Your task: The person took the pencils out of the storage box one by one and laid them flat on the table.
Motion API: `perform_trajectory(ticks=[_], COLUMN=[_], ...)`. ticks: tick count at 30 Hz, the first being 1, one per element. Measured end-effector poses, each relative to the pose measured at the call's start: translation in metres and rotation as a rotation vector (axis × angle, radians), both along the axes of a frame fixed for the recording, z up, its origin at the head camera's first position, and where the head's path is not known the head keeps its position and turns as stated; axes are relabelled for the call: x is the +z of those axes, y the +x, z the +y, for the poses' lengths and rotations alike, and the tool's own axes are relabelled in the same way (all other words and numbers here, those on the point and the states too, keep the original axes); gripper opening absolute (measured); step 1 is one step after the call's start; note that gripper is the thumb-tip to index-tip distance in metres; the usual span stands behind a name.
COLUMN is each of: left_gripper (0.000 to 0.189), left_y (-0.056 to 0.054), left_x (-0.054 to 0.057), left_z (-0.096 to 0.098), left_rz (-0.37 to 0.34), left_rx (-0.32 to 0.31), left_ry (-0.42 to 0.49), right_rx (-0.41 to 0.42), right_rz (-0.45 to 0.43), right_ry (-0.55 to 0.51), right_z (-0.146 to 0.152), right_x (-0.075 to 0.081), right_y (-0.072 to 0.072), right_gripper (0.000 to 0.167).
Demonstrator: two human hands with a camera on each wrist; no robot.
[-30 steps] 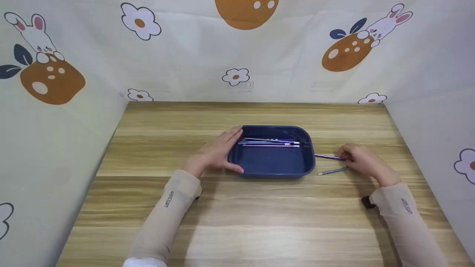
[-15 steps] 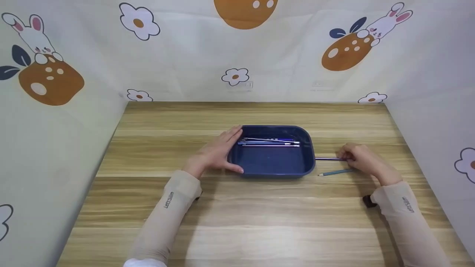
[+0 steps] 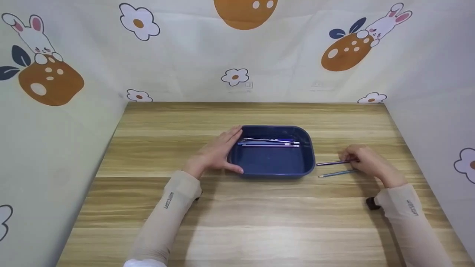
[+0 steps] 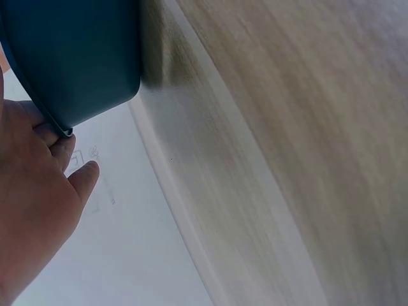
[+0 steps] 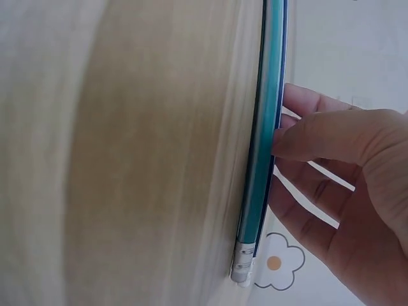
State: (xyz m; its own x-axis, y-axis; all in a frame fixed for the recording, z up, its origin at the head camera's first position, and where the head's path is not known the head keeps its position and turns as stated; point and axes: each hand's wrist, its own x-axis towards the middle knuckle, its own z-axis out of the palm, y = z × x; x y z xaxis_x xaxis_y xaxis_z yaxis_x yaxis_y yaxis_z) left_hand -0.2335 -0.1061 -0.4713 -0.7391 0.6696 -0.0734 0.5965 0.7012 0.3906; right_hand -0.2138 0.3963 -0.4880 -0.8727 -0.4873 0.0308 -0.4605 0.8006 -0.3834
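Note:
A dark blue plastic tray [image 3: 269, 159] stands on the table, and my left hand [image 3: 217, 150] holds its left end, fingers at the back corner and thumb along the front. In the left wrist view some of these fingers are hidden behind the tray's rim. Several pencils [image 3: 265, 145] lie side by side inside, near the back wall. Right of the tray, my right hand [image 3: 365, 159] pinches a dark purple-blue pencil [image 3: 330, 163]. Just in front lies a teal pencil [image 3: 336, 174], its sharpened tip pointing left; the right wrist view shows its eraser end [image 5: 242, 261].
The wood-grain table [image 3: 237, 218] reaches to light fabric walls [image 3: 185, 55] at the back and both sides, printed with flowers, rabbits and orange fruit. A small black device [image 3: 372, 203] sits at the right wrist.
My right hand has shifted slightly right and nearer, and the dark pencil's left end has swung toward the front, away from the tray. My left hand and the tray have stayed put.

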Motion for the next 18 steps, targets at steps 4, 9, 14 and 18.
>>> perform_trajectory(ticks=[4,9,14,18], left_gripper=[0.130,0.131,0.131,0.130], left_y=[0.000,-0.001,0.000,-0.001], left_x=[0.000,0.000,0.000,-0.001], left_z=[0.000,0.001,0.000,0.000], left_rz=[0.000,-0.014,-0.007,0.001], left_rx=[0.003,0.015,0.005,-0.002], left_ry=[-0.006,-0.009,-0.004,-0.001], right_rx=[0.004,-0.002,-0.018,-0.037], right_rz=[-0.019,-0.055,-0.064,-0.070], right_ry=[-0.025,-0.066,-0.070,-0.068], right_z=[0.000,0.000,-0.003,-0.004], right_x=[0.001,0.004,0.009,0.013], right_y=[0.000,0.002,0.004,0.005], right_gripper=[0.033,0.031,0.025,0.021])
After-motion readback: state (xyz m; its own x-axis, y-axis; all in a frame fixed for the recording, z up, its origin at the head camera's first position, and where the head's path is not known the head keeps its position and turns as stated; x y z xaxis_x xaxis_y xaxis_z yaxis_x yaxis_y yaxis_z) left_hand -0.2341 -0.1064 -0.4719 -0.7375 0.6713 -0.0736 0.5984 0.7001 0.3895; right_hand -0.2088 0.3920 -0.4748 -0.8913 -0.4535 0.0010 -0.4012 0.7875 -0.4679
